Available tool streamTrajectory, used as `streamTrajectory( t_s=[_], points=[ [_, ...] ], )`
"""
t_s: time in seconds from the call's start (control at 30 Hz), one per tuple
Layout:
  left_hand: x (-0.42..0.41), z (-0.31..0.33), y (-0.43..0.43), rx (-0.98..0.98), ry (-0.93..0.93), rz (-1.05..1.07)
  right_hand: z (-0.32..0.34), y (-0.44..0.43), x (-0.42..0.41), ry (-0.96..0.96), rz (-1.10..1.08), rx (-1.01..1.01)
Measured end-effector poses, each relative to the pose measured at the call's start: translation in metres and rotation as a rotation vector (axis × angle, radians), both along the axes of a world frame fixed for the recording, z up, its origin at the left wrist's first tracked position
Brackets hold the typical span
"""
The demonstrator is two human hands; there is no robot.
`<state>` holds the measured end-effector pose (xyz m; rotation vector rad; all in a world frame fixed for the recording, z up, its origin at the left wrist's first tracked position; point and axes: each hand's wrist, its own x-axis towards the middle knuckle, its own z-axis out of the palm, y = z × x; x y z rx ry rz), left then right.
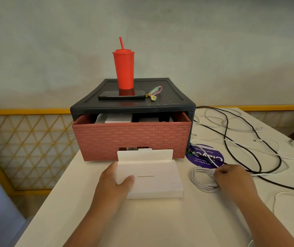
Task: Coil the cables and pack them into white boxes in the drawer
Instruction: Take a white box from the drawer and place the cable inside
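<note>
The pink drawer (pixel 132 138) stands partly open with white boxes (pixel 118 118) inside, their contents hidden; at 6 o'clock from it a white box (pixel 153 179) lies on the table (pixel 142 220), flap raised, its inside hard to make out; the left hand (pixel 117 177) grips its 9 o'clock edge, thumb on top; at its 3 o'clock the right hand (pixel 230 177) curls around a coiled white cable (pixel 201 180), fingertips hidden; loose cables (pixel 240 139) sprawl at 2 o'clock.

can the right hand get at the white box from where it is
Probably yes: only bare table separates the white box from the right hand, though it grips the coiled cable.
</note>
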<state>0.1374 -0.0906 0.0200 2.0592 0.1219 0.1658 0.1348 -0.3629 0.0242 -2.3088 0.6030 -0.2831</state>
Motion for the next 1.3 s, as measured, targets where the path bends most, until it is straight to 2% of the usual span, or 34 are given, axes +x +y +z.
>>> streamTrajectory(
  t_s=[0.1,0.2,0.27,0.37,0.5,0.77,0.9,1.07,1.2,1.3],
  points=[
    [-0.001,0.003,0.003,-0.065,0.033,-0.033,0.007,0.007,-0.004,-0.034,-0.009,-0.068],
    [0.000,0.002,0.006,-0.078,0.070,-0.059,0.017,0.023,-0.010,-0.246,0.010,-0.148],
    [0.002,0.000,0.008,-0.096,0.070,-0.062,0.020,0.039,-0.015,-0.333,0.127,-0.191],
    [0.002,0.000,0.009,-0.120,0.061,-0.075,0.020,0.058,-0.019,-0.202,0.320,-0.198],
    [0.001,-0.002,0.007,-0.151,0.065,-0.104,0.018,0.067,-0.020,-0.033,0.451,-0.102],
    [0.004,0.001,0.007,-0.287,0.138,-0.126,0.016,0.057,-0.017,0.047,0.542,0.122],
    [0.004,0.002,0.008,-0.324,0.146,-0.110,0.017,0.058,-0.019,0.010,0.562,0.151],
    [0.001,0.007,0.009,-0.388,0.083,-0.159,0.016,0.058,-0.020,-0.049,0.544,0.069],
    [-0.002,0.011,0.010,-0.333,0.046,-0.191,0.015,0.055,-0.018,-0.077,0.553,0.042],
    [-0.004,0.013,0.012,-0.291,0.016,-0.192,0.016,0.045,-0.014,-0.208,0.482,0.079]
  ],
)
